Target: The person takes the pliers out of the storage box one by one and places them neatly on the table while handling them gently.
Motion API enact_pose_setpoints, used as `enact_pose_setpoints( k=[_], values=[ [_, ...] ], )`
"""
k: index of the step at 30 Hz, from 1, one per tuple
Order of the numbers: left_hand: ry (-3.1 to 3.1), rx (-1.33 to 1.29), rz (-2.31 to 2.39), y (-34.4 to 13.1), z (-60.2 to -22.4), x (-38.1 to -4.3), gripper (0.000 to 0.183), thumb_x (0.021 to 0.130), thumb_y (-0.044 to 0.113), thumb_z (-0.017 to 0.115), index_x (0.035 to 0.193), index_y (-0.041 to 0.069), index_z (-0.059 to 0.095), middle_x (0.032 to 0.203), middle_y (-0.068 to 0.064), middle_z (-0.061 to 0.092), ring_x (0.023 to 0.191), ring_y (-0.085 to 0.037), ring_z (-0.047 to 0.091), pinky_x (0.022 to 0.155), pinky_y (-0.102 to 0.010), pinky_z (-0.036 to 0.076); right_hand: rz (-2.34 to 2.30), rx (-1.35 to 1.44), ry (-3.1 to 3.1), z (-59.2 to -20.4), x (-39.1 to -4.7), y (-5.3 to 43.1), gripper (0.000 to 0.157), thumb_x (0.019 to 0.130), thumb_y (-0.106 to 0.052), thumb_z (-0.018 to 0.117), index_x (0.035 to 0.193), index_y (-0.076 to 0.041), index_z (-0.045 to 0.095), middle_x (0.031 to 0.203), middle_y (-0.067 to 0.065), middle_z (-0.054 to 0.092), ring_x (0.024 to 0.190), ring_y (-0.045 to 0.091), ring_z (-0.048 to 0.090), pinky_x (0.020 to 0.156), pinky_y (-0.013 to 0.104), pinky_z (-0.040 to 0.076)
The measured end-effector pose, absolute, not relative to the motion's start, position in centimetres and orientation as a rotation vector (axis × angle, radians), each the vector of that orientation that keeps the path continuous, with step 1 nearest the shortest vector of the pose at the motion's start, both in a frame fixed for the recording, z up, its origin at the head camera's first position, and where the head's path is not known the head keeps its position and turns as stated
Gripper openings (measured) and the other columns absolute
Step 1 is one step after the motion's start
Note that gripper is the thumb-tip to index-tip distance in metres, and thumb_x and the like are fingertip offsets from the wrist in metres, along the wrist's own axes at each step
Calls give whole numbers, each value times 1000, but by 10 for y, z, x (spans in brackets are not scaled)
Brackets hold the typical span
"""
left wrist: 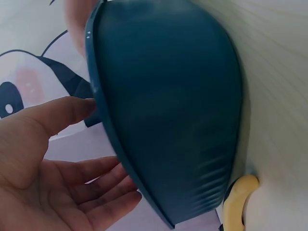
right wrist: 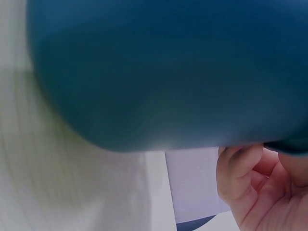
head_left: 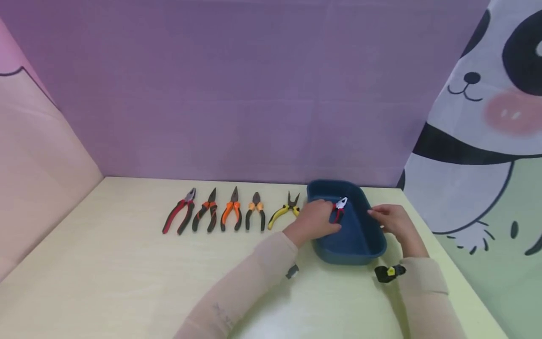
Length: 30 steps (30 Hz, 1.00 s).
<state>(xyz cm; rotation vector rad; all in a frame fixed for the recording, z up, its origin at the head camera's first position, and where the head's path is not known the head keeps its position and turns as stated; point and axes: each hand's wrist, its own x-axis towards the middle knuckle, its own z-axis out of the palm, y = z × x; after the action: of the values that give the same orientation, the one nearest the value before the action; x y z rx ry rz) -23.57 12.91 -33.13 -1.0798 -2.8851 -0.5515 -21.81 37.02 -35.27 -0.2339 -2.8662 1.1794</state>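
In the head view my left hand (head_left: pixel 315 219) reaches into a dark blue plastic bin (head_left: pixel 347 259) from its left side. It holds red-and-black pliers (head_left: pixel 340 208) by the handles, metal head up and to the right; part of the handles is hidden by the hand. The left wrist view has my left hand's thumb (left wrist: pixel 72 113) and fingers at the bin's rim, their tips hidden behind it. With thumb and fingers my right hand (head_left: pixel 394 223) pinches the bin's right rim; its curled fingers (right wrist: pixel 245 168) show under the bin wall in the right wrist view.
Left of the bin stands a row of pliers: red-and-black (head_left: pixel 186 214), black-and-orange (head_left: pixel 206 212), orange (head_left: pixel 232 209), black-and-orange short (head_left: pixel 256 212) and yellow (head_left: pixel 279 216). A purple cloth (head_left: pixel 211 94) hangs behind the table (head_left: pixel 127 263). A panda print (head_left: pixel 474 141) covers the right side.
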Motion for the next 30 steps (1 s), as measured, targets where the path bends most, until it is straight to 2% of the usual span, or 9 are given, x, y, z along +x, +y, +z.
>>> enact_pose_setpoints(
  k=[2, 5, 17, 24, 30],
  values=[
    [-2873, -1090, -547, 132, -330, -236, 31, 83, 40, 69, 80, 12, 56, 76, 4, 56, 71, -10, 50, 62, -23, 40, 1174, -238, -2865, -351, -218, 371, 41, 95, -21, 55, 117, 14, 55, 97, 19, 68, 70, 4, 58, 62, 29, 54],
    [-2894, -1106, -557, 137, -331, -238, 31, 83, 38, 70, 74, 12, 55, 74, 4, 56, 71, -10, 50, 62, -22, 40, 1181, -234, -2858, -350, -218, 371, 41, 95, -20, 55, 117, 15, 55, 97, 19, 68, 70, 3, 59, 62, 29, 54],
    [-2974, -1088, -476, 154, -347, -249, 30, 81, 40, 72, 76, 12, 61, 76, 2, 57, 76, -13, 50, 65, -25, 41, 1205, -291, -2874, -349, -216, 369, 42, 96, -23, 55, 118, 13, 55, 105, 24, 66, 74, 7, 61, 65, 31, 54],
    [-3027, -945, -433, 163, -355, -249, 34, 78, 42, 73, 92, 11, 67, 91, -2, 61, 83, -16, 53, 72, -28, 45, 1220, -314, -2869, -351, -216, 370, 42, 96, -22, 54, 118, 13, 54, 105, 24, 65, 75, 9, 61, 66, 34, 55],
    [-3062, -773, -361, 171, -360, -247, 41, 77, 44, 73, 103, 13, 68, 102, -6, 61, 91, -19, 54, 68, -30, 48, 1228, -302, -2854, -352, -217, 369, 40, 95, -20, 55, 118, 13, 55, 102, 22, 67, 73, 7, 60, 65, 32, 55]
  ],
)
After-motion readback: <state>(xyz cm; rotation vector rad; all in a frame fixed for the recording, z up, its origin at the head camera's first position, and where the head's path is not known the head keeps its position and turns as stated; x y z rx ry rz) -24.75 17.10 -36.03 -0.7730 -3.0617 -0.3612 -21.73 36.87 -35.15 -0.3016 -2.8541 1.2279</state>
